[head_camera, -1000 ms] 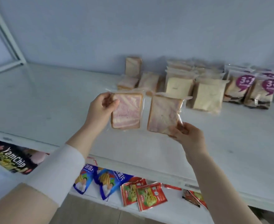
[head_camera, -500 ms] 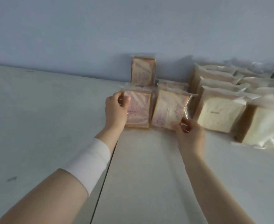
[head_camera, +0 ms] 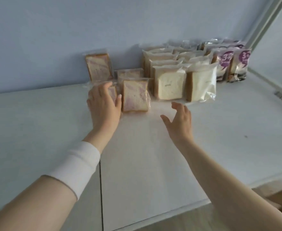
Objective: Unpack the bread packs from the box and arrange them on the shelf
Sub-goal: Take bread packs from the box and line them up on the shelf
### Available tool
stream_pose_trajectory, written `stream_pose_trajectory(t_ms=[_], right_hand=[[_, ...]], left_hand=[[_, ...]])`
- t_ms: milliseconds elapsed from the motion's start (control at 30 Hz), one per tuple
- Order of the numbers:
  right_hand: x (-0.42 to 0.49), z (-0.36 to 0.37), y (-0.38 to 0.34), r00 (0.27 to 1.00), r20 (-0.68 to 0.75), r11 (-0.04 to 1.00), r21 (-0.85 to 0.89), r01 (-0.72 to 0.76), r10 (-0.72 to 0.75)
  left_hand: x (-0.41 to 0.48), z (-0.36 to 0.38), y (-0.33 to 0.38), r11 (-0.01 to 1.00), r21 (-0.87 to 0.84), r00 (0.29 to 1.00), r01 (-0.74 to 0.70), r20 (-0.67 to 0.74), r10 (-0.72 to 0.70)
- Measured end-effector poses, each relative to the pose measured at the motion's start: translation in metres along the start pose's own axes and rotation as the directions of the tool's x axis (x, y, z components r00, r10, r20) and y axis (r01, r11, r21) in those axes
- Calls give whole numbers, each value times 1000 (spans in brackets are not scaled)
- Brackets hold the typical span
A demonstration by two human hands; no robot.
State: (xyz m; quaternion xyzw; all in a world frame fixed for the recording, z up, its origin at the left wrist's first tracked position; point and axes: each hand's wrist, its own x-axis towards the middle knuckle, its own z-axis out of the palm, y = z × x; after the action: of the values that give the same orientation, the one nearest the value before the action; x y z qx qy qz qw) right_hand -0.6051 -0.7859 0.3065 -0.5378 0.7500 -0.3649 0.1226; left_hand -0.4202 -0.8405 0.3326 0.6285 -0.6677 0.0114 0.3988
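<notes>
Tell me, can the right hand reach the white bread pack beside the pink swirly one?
Probably yes. The right hand is open and empty, just in front of the clear-wrapped white bread pack beside the pink-swirled bread pack, with only bare white shelf between them.

1. A single view, from the person's head, stands above and in front of the shelf (head_camera: 153, 155) and looks forward and down across its white top.
2. It faces the wall (head_camera: 70, 22) behind the shelf; the shelf's front edge crosses the lower right corner.
3. It is close: forearms enter from the bottom edge, and the left grip (head_camera: 103, 104) on a marbled bread pack (head_camera: 112, 92) sits near centre, toward the shelf's back.
</notes>
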Motion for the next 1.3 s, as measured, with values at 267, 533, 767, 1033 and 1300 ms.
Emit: stream_pose_trajectory(t_ms=[267, 533, 767, 1033, 1300], right_hand=[[-41, -151, 143, 994, -102, 878, -473, -75, 31], [-145, -345, 382, 905, -283, 649, -631, -424, 316], [-244, -422, 555, 672, -321, 392, -616, -683, 667], [-271, -406, 725, 413, -177, 218, -631, -744, 894], [-259, -350, 867, 221, -21, 174, -546, -819, 975]], left_hand=[[-101, 62, 230, 719, 60, 656, -692, 467, 592], [-307, 166, 473, 483, -231, 284, -845, 572, 769], [-461, 262, 567, 329, -373, -25, -868, 693, 720], [-569, 414, 615, 358, -487, -229, -797, 792, 566], [-640, 567, 629, 437, -444, -282, -782, 878, 386]])
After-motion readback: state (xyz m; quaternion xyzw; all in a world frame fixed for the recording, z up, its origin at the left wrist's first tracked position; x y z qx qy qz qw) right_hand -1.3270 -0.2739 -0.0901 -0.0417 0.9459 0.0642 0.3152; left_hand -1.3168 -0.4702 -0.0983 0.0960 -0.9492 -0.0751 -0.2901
